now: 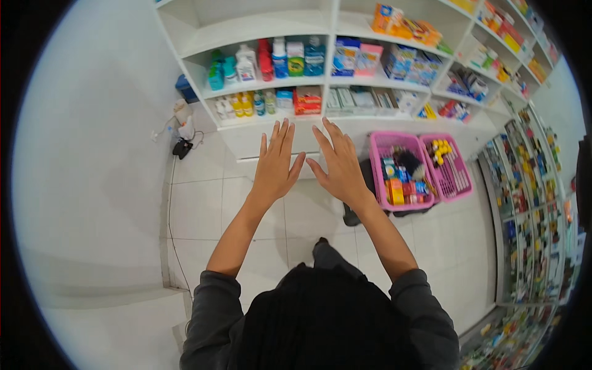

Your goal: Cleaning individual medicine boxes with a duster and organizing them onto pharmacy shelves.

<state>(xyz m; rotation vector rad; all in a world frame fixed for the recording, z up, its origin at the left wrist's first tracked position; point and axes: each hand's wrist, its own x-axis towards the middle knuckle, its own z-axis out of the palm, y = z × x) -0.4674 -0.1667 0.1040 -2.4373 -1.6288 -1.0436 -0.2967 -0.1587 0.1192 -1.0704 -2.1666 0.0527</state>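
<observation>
My left hand point(276, 162) and my right hand point(338, 162) are held out side by side, palms down, fingers spread and holding nothing. The two thumbs come close together. Beyond the fingertips stands a white shelving unit point(328, 60). Its middle shelf carries mouthwash-like bottles point(315, 58), a red bottle point(265, 62) and boxed packs point(345, 58). On the lowest shelf are yellow bottles point(243, 104), red cartons point(307, 101) and white boxes point(344, 98). To the right of my right hand, a pink plastic basket point(378, 178) holds mixed packages.
A second pink basket point(467, 182) with yellow items adjoins the first. Glass display shelving point(522, 203) packed with goods lines the right side. At the left are a white wall point(92, 162), a blue bin point(186, 88) and cables point(182, 148) on the tiled floor point(259, 222).
</observation>
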